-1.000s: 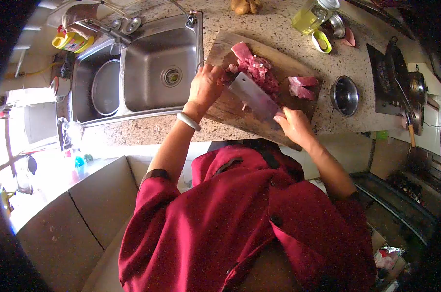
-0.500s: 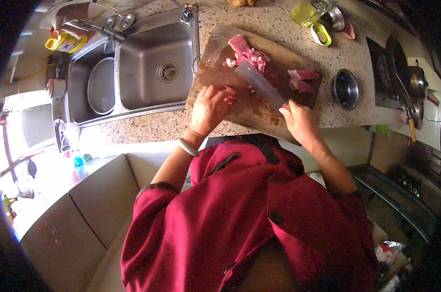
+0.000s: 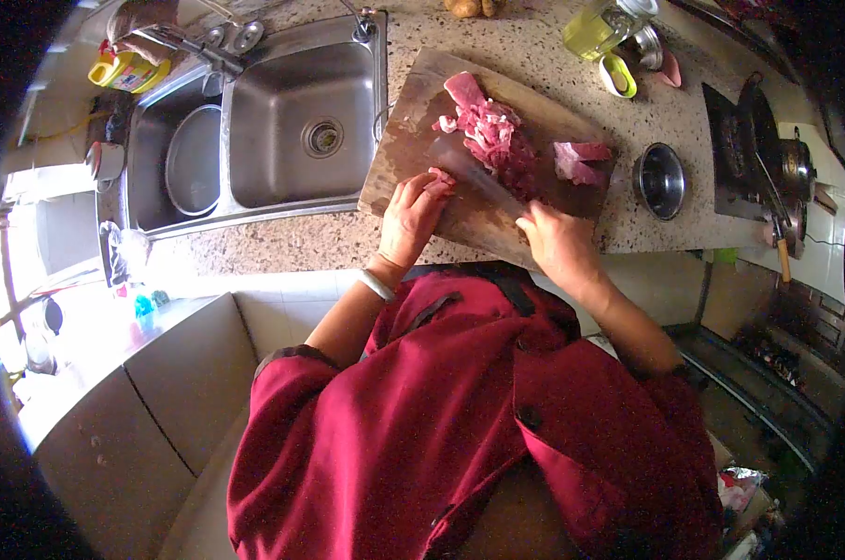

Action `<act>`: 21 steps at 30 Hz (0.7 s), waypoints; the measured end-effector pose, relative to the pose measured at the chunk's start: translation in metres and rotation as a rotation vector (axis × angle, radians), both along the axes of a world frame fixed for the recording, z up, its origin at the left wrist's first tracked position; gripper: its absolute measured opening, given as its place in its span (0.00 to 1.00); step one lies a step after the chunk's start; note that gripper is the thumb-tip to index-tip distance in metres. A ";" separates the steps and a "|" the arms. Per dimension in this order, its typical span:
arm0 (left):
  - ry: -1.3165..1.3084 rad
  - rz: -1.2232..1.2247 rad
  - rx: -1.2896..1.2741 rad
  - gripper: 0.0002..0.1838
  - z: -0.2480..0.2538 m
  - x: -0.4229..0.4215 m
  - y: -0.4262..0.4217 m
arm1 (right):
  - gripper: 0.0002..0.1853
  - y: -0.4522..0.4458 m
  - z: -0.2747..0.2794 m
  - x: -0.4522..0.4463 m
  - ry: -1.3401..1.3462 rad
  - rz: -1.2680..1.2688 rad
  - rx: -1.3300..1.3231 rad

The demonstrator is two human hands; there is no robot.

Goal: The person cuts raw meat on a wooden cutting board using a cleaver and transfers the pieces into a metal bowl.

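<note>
On the wooden cutting board (image 3: pixel 399 154), my left hand (image 3: pixel 411 219) has its fingers curled on a small piece of raw meat (image 3: pixel 441 180). A cleaver (image 3: pixel 478 170), somewhat blurred, is in the grip of my right hand (image 3: pixel 562 245), its blade slanting up and left so the tip end is close beside my left fingertips. Beyond the blade lies a heap of cut raw meat (image 3: pixel 490 131), with a longer strip at its far end. Larger chunks of meat (image 3: pixel 579 161) sit at the board's right side.
A metal bowl (image 3: pixel 661 182) stands right of the board. To the left is a double sink (image 3: pixel 301 84) with a faucet. A jar of yellowish liquid (image 3: pixel 598 30) and a green-rimmed dish (image 3: pixel 617 75) are at the back. A wok (image 3: pixel 760 131) rests on the stove at far right.
The cleaver and my right hand have moved left, bringing the blade nearer to my left fingers. My left hand has shifted slightly right and stays on the small piece of meat.
</note>
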State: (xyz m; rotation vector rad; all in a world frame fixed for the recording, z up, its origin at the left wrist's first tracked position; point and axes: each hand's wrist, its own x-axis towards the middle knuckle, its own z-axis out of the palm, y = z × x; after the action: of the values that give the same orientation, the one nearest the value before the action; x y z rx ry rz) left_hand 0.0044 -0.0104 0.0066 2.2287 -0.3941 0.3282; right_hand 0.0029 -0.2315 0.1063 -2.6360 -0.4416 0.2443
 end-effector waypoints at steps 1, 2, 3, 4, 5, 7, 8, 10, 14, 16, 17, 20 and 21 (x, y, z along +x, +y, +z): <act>-0.027 0.022 -0.015 0.13 0.000 0.000 0.000 | 0.10 0.002 -0.003 -0.002 0.000 0.032 0.011; -0.026 0.022 -0.017 0.13 0.000 0.000 0.000 | 0.10 0.003 -0.005 -0.002 0.001 0.032 0.010; 0.005 -0.007 -0.005 0.13 -0.001 0.001 0.000 | 0.10 0.004 -0.006 -0.001 0.006 0.027 -0.023; 0.036 -0.032 0.007 0.13 -0.001 0.002 0.001 | 0.09 0.005 -0.007 0.001 0.011 0.025 -0.055; 0.038 -0.025 0.006 0.13 -0.001 0.004 0.002 | 0.09 0.005 -0.006 0.001 0.013 0.033 -0.055; 0.132 -0.065 0.028 0.14 0.004 0.007 0.002 | 0.10 0.000 -0.001 0.002 0.024 0.024 -0.031; 0.133 -0.060 0.024 0.14 0.002 0.007 0.002 | 0.10 -0.002 0.003 0.001 0.026 0.030 -0.033; -0.008 -0.034 0.010 0.13 -0.002 0.008 0.001 | 0.10 -0.004 0.014 -0.003 0.069 0.057 -0.115; 0.062 -0.029 0.024 0.10 -0.005 0.007 0.002 | 0.09 -0.001 0.015 0.000 0.079 0.107 -0.074; 0.076 -0.015 0.003 0.10 -0.005 0.009 0.001 | 0.08 -0.001 0.008 0.003 0.085 0.092 -0.075; 0.115 -0.021 -0.004 0.10 -0.005 0.008 0.002 | 0.08 0.002 0.003 0.004 0.093 0.097 -0.076; 0.109 -0.016 -0.009 0.09 -0.002 0.011 -0.001 | 0.08 0.020 -0.013 0.018 0.084 0.087 -0.065; 0.107 -0.017 -0.008 0.09 -0.001 0.012 -0.002 | 0.06 0.028 -0.019 0.025 0.027 0.118 -0.023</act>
State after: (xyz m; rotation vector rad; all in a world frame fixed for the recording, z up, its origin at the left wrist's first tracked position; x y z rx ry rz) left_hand 0.0162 -0.0120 0.0054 2.2222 -0.3539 0.2000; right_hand 0.0283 -0.2031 0.0877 -2.6285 -0.5895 0.3237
